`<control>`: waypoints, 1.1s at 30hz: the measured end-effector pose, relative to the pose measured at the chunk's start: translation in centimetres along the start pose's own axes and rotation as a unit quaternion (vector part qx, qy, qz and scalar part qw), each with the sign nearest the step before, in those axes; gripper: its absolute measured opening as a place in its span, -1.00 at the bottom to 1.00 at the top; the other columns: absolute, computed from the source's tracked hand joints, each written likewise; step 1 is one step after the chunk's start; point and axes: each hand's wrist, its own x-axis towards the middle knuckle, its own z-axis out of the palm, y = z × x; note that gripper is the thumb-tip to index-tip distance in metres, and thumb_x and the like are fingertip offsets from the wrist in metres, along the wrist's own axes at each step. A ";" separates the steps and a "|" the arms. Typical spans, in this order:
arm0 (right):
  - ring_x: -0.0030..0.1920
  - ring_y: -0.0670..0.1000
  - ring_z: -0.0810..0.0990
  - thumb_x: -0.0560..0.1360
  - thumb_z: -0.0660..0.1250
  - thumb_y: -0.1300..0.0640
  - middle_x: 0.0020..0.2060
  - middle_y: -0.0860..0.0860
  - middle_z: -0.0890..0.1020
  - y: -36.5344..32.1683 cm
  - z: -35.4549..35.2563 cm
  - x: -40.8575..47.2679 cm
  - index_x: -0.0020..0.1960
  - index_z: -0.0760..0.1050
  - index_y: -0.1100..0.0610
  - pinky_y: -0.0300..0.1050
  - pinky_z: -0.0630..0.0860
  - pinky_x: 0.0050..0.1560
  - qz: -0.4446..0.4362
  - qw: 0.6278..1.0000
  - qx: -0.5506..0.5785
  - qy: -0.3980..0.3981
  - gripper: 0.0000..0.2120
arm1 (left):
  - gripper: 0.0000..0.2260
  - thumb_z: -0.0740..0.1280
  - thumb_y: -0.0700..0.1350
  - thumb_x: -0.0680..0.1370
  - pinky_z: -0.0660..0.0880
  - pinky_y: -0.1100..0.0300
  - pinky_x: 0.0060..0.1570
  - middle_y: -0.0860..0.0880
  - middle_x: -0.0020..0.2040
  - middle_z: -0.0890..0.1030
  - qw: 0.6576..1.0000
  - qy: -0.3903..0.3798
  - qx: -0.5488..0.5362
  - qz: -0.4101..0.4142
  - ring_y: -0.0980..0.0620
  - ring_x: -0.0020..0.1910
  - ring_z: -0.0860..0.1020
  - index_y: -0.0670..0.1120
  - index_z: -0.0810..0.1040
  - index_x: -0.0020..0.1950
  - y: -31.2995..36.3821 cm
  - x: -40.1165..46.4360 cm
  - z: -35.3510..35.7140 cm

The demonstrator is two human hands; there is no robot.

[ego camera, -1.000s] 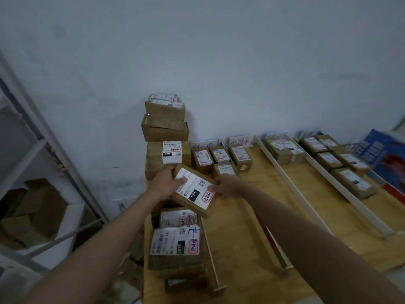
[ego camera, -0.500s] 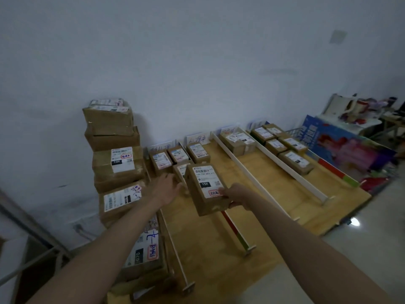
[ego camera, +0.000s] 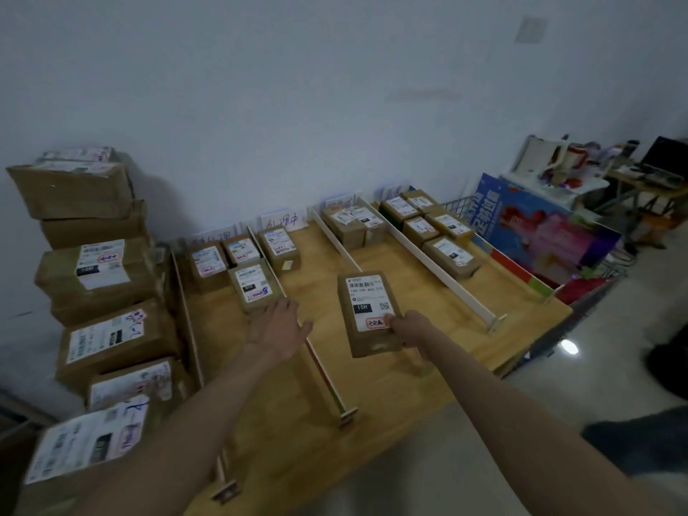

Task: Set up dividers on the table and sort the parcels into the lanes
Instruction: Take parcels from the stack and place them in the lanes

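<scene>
Currently right hand (ego camera: 407, 327) fingers pinch the parcel (ego camera: 366, 310) at its near end, long axis pointing away over the desk (ego camera: 439, 329) lane; left hand (ego camera: 277, 329) fingers spread, empty, farther left.

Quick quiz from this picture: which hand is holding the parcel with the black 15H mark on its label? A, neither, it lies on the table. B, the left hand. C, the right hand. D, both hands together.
C: the right hand grips the near end of the parcel and holds it above the table, while the left hand is apart from it, fingers spread and holding nothing.
</scene>
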 end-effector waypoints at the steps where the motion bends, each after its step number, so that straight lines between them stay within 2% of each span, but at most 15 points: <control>1: 0.15 0.15 0.58 0.65 0.22 0.02 0.24 0.22 0.58 0.7 -1.1 0.7 0.36 0.44 0.32 0.00 0.53 0.08 -0.002 1.000 -0.007 -0.002 -0.57 | -0.47 0.02 0.21 0.65 0.29 0.00 0.39 -0.10 0.46 0.37 1.000 0.002 0.009 -0.004 -0.11 0.42 0.36 -0.08 0.31 0.50 1.4 0.3 0.3; 5: 0.23 0.24 0.56 0.65 0.17 -0.02 0.21 0.26 0.58 3.0 -5.2 3.6 0.28 0.49 0.34 0.05 0.49 0.21 -0.018 0.998 -0.062 -0.003 -0.56 | -0.47 0.02 0.20 0.65 0.23 0.01 0.40 -0.07 0.45 0.39 0.999 0.014 0.023 -0.031 -0.10 0.42 0.34 -0.08 0.28 0.52 6.7 1.6 1.2; 13: 0.17 0.20 0.58 0.65 0.15 -0.07 0.18 0.22 0.60 5.6 -9.4 8.3 0.29 0.49 0.32 0.07 0.51 0.18 -0.050 0.996 -0.073 -0.009 -0.52 | -0.46 0.01 0.20 0.65 0.21 0.02 0.44 -0.08 0.48 0.34 0.997 0.005 0.019 -0.070 -0.09 0.45 0.31 -0.09 0.25 0.53 12.5 3.6 2.3; 19: 0.19 0.22 0.58 0.65 0.17 -0.06 0.19 0.24 0.60 5.1 -11.0 13.2 0.29 0.52 0.33 0.11 0.52 0.24 -0.055 0.997 -0.048 -0.026 -0.51 | -0.44 -0.01 0.21 0.65 0.25 0.01 0.41 -0.08 0.49 0.33 0.995 -0.003 0.027 -0.094 -0.10 0.43 0.35 -0.09 0.22 0.55 13.1 7.3 2.4; 25: 0.20 0.22 0.58 0.67 0.13 -0.07 0.19 0.25 0.60 3.4 -11.6 20.2 0.29 0.52 0.33 0.15 0.50 0.27 -0.070 0.993 -0.087 -0.032 -0.50 | -0.46 0.01 0.20 0.65 0.28 0.00 0.38 -0.07 0.46 0.37 0.993 -0.002 0.018 -0.114 -0.10 0.41 0.36 -0.09 0.27 0.52 12.5 13.6 3.7; 30: 0.12 0.13 0.61 0.65 0.19 -0.07 0.14 0.16 0.62 1.0 -10.7 27.3 0.29 0.49 0.30 0.04 0.57 0.16 -0.031 0.996 -0.064 -0.051 -0.54 | -0.47 0.03 0.19 0.65 0.25 0.01 0.42 -0.07 0.49 0.34 0.991 -0.004 -0.017 -0.135 -0.08 0.45 0.32 -0.10 0.27 0.52 11.0 19.5 5.3; 33: 0.12 0.11 0.61 0.63 0.22 -0.08 0.12 0.15 0.63 -0.3 -9.5 31.6 0.27 0.51 0.27 0.07 0.58 0.19 -0.012 0.995 -0.076 -0.063 -0.56 | -0.47 0.04 0.18 0.65 0.26 0.01 0.41 -0.08 0.47 0.37 0.988 -0.003 -0.031 -0.153 -0.08 0.43 0.33 -0.10 0.28 0.51 9.8 22.5 6.2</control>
